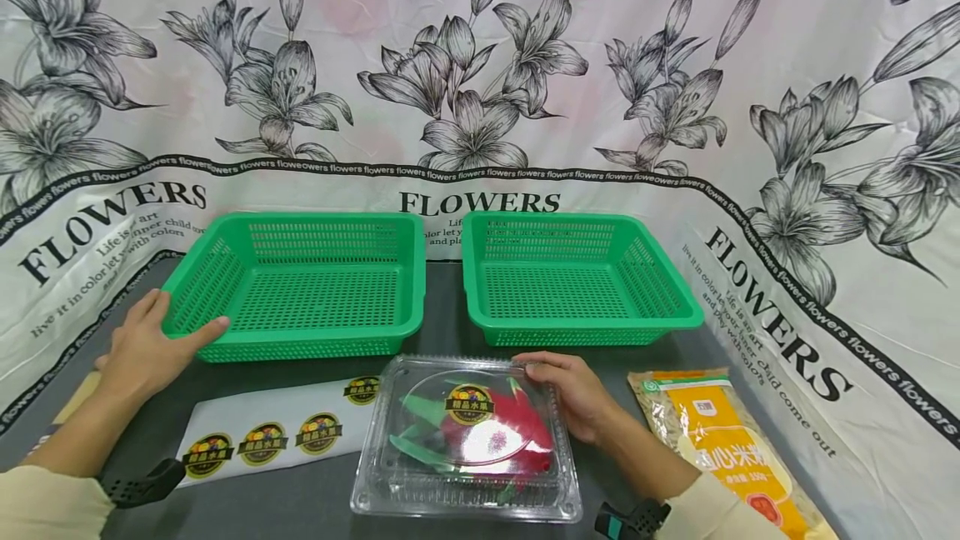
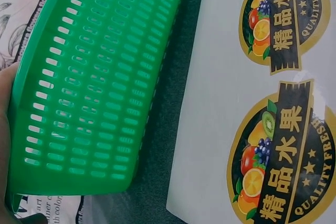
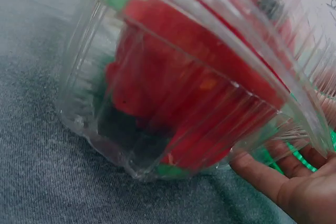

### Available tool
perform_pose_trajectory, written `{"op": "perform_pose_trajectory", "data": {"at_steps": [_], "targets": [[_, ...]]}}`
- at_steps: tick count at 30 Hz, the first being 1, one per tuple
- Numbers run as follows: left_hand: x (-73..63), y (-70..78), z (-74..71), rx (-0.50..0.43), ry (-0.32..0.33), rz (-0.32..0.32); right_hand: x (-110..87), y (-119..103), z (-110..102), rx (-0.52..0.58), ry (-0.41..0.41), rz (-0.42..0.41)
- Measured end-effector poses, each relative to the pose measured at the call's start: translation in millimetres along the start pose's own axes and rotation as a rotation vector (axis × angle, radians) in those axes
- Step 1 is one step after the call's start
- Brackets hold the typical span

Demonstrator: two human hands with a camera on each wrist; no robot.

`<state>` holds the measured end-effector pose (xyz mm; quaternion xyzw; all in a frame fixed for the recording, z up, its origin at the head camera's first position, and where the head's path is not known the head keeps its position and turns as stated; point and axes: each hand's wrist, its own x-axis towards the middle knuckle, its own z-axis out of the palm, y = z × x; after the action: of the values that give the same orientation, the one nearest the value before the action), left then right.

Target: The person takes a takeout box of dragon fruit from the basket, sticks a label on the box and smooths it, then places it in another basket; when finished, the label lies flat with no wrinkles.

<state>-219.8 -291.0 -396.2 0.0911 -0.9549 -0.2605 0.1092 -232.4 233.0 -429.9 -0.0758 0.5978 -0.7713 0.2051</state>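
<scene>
My left hand [image 1: 146, 352] grips the near left corner of a green perforated plastic basket [image 1: 408, 327], its thumb over the front rim. In the left wrist view only part of that hand shows, beside the basket wall [image 2: 105, 77]. My right hand [image 1: 576, 398] holds the far right corner of a clear lidded plastic box [image 1: 375, 457]. Inside the box lies a red dragon fruit [image 1: 517, 432] with green tips, and a round black-and-gold fruit label [image 1: 470, 404] shows on the lid. In the right wrist view, fingers [image 3: 257, 174] touch the box's side.
A white sticker sheet [image 1: 232, 415] with several fruit labels lies left of the box. A second green basket [image 1: 585, 323] stands at the back right. A bag with an orange label [image 1: 727, 448] lies at the right. Flower-printed cloth [image 1: 300, 140] hangs behind.
</scene>
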Motion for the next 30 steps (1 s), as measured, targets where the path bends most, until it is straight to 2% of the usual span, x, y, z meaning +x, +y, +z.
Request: {"op": "perform_pose_trajectory", "data": {"at_steps": [12, 19, 30], "targets": [[-0.6, -0.5, 0.0, -0.013, -0.001, -0.01, -0.7, -5.7, 2.1, 0.028, 0.001, -0.017], [-1.3, -0.3, 0.4, -0.019, -0.007, -0.007, -4.2, -17.2, 4.4, -0.01, 0.013, -0.009], [-2.9, -1.1, 0.6, -0.017, -0.008, -0.009, -3.2, -32.4, 7.7, -0.04, -0.042, 0.021]]}}
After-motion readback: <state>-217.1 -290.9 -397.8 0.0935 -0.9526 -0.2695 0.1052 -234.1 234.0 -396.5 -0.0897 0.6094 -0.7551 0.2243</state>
